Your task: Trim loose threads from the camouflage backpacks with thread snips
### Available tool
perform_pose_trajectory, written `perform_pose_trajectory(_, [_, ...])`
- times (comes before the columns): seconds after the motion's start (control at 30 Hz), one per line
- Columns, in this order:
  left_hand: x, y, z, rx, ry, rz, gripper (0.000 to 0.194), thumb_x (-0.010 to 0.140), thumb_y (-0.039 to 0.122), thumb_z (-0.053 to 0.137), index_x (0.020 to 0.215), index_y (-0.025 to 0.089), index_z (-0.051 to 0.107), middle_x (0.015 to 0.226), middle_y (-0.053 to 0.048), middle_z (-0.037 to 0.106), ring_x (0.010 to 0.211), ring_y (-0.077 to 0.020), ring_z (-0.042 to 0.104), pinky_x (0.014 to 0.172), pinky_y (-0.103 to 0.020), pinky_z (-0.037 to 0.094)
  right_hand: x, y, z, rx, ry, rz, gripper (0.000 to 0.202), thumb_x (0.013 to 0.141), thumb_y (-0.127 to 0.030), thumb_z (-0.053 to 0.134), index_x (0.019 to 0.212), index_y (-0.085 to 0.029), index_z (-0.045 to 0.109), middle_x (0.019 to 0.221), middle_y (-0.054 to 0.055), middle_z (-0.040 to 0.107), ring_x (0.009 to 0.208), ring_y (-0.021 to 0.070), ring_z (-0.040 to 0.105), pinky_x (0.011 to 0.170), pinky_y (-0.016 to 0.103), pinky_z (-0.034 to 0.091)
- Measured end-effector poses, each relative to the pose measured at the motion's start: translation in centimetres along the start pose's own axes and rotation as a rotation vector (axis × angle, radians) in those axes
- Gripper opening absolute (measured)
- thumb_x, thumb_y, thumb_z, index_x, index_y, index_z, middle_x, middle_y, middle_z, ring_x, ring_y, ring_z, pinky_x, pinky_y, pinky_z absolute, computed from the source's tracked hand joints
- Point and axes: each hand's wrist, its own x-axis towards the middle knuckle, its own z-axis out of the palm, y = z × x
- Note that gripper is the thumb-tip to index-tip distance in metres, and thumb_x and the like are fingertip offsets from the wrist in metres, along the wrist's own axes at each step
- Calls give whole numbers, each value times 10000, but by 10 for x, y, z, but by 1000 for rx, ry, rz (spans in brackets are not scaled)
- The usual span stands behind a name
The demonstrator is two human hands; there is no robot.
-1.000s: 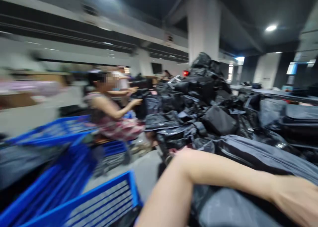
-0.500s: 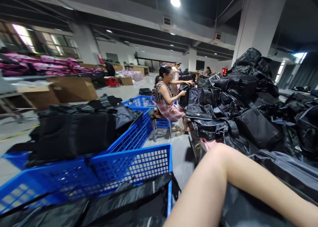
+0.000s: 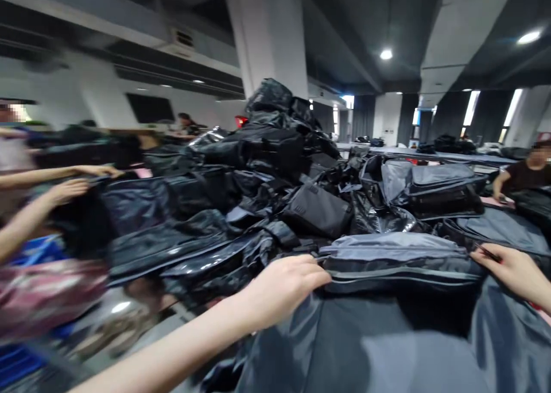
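Note:
A dark bag with grey lining (image 3: 396, 272) lies open in front of me, its near part spread toward the bottom of the view. My left hand (image 3: 297, 278) grips the left end of its zippered edge, fingers closed over the fabric. At the right end of the same edge is my right hand (image 3: 508, 264), its thumb and fingers pinched together on a small dark object too small to name, close against the bag. Behind the bag rises a big heap of black and camouflage bags (image 3: 275, 146).
At the left, another person's hands (image 3: 71, 189) hold a dark bag. A blue basket (image 3: 37, 249) stands low at the left. Another person (image 3: 527, 172) sits at the far right. A grey box-shaped bag (image 3: 318, 209) lies on the heap.
The view has swung right, from the blue baskets to the heap. Both my hands now show on the open bag; before, only a bent arm was visible, its hand out of view.

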Motion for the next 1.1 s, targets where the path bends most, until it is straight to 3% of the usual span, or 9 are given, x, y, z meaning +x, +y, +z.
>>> perform_pose_trajectory(0.07, [-2,-6,1,-71,157,-120,224,874,230,426,999,208,610,957,-42,656,888,-149,577,781,-238,450,0,-6,-1,-27,12,5,326,822,-508,471,710,-236,611,700,48,656,644,217,603,599,295,434])
perform_pose_trajectory(0.13, [1,-10,3,-199,205,-264,253,847,350,478,994,208,628,1008,-50,652,911,-168,585,805,-252,456,-3,-11,-2,-50,22,2,341,815,-509,461,657,-231,581,616,14,617,574,195,568,564,281,421])
perform_pose_trajectory(0.23, [13,-13,6,-417,68,-444,299,803,457,488,876,232,672,915,-10,688,820,-165,621,755,-228,467,-9,-16,-6,-86,-8,8,310,820,-473,466,672,-239,606,605,-3,620,566,183,569,540,264,410])
perform_pose_trajectory(0.33, [26,-19,10,-540,-24,-620,361,758,512,476,738,209,670,760,-5,694,736,-184,622,682,-232,462,-15,-26,-13,-181,58,-6,247,827,-416,470,779,-256,653,719,8,666,650,200,608,562,270,421])
perform_pose_trajectory(0.47, [37,-30,17,-732,-71,-701,400,667,554,519,666,175,646,666,-14,659,682,-186,589,622,-241,448,-17,-57,-16,-134,54,-267,195,825,-320,492,880,-257,668,938,32,668,801,188,625,645,257,450])
perform_pose_trajectory(0.63, [36,-35,20,-797,-95,-699,424,666,578,534,688,167,639,689,-20,654,697,-182,579,637,-240,448,2,-91,2,-90,-77,-413,137,804,-263,559,872,-237,675,889,35,671,771,175,620,659,243,439])
perform_pose_trajectory(0.8, [41,-31,15,-552,-101,-538,392,746,556,488,835,211,651,841,-33,682,770,-198,604,679,-250,461,41,-94,10,-4,-254,-192,110,766,-193,578,754,-196,688,738,10,677,719,166,614,623,223,406])
perform_pose_trajectory(0.97, [79,-2,22,-345,-33,-196,331,767,491,494,917,247,660,955,-37,661,865,-201,602,766,-275,473,62,-93,-2,84,-498,-101,174,729,-299,641,736,-129,677,624,-13,603,579,121,514,524,202,354])
perform_pose_trajectory(1.1, [117,26,36,-357,-38,-128,286,799,414,453,865,237,666,874,-23,652,817,-175,597,722,-259,464,63,-93,-4,141,-573,-36,206,729,-326,650,728,-121,650,570,-42,539,513,86,429,479,193,315])
